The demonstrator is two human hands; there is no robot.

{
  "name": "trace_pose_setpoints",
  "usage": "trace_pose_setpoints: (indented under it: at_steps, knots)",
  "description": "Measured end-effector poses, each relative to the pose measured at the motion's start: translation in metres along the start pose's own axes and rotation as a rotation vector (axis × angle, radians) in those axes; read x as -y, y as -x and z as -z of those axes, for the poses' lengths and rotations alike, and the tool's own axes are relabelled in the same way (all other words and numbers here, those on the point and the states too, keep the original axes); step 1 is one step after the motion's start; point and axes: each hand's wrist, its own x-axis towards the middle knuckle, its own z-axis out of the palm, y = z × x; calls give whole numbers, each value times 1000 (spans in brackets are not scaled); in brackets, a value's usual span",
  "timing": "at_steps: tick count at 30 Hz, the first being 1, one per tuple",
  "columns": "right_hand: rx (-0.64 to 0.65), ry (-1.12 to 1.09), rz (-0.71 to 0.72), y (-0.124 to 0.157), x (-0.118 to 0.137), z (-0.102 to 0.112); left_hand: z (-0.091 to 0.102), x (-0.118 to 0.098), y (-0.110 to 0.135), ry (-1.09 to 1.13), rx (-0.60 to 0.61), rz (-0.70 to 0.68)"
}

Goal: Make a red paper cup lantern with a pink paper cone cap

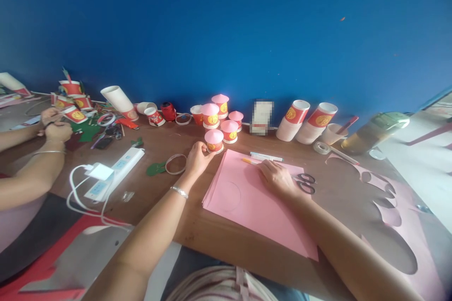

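Observation:
My left hand [197,159] pinches the lower side of a small red paper cup [213,146] that stands on the table with a pink cone roof. More cups with such roofs, like the one behind it [230,131], stand close by. Palm down, my right hand [275,176] rests on a stack of pink paper [243,211], its fingers lying over the sheet. An orange-tipped pen [249,161] sticks out at its fingertips. A pencilled circle marks the paper's left part. Black-handled scissors [305,183] lie beside the right hand, and a white marker [266,156] beyond it.
On the left are a power strip [115,174] with a white charger and another person's hands [58,124] among cups and scraps. Stacked cups [293,120], a tape roll [322,147], a bottle [374,132] and cut pink paper [391,216] lie to the right. A blue wall [226,28] rises behind.

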Motion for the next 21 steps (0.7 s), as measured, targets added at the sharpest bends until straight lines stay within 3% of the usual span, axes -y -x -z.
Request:
trace_pose_setpoints:
  at_steps: [4, 8, 12, 14, 18, 21]
  knots:
    - [-13, -3, 3, 0, 0, -1, -1, -5, 1, -17, -45, -6]
    - [-24, -9, 13, 0, 0, -1, 8, -12, 5, -69, 2, -49]
    - [-30, -7, 3, 2, -1, -2, 39, -9, 12, -132, 67, -115]
    - [-32, -6, -10, 3, -1, -3, 61, -3, 15, -268, 126, -173]
    - [-31, -5, -10, 3, -2, -4, 101, 15, 18, -475, 171, -126]
    - [-29, -7, -1, 3, -3, -4, 114, 26, 22, -571, 240, -86]
